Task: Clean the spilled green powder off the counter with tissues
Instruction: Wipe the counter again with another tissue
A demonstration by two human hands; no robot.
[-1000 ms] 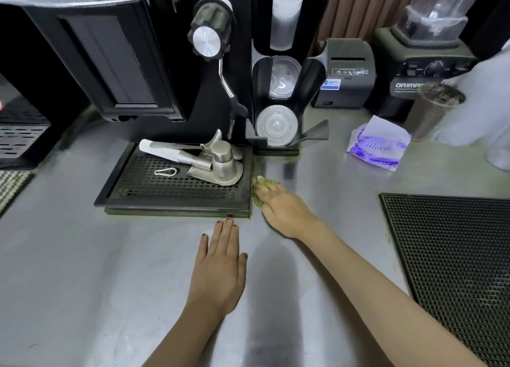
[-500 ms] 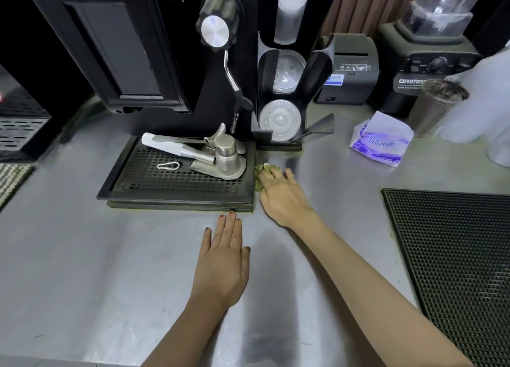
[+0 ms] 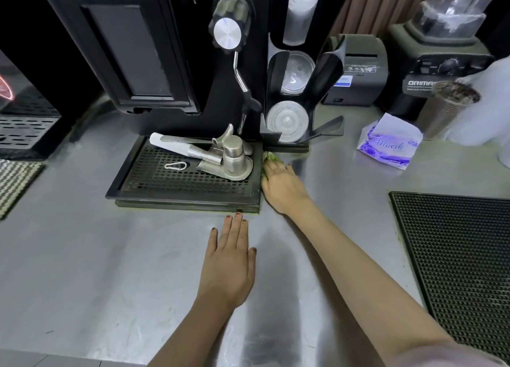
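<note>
Steel worktop [image 3: 110, 270] before a black coffee machine [image 3: 138, 49] — the right hand [image 3: 281, 184] presses a green-stained tissue [image 3: 271, 157] flat at three o'clock of the drip tray [image 3: 179, 184], fingers straight, grip wide. The left hand [image 3: 229, 267] lies flat at its seven o'clock, grip wide — holding nothing

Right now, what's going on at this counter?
A person is wiping a steel counter. The right hand presses a green-stained tissue onto the counter in the corner between the drip tray and the lid dispenser. The left hand lies flat on the counter in front of the tray, holding nothing. A faint green tinge shows along the tray's front edge, so the cleaning looks unfinished. A purple tissue pack sits further right.
</note>
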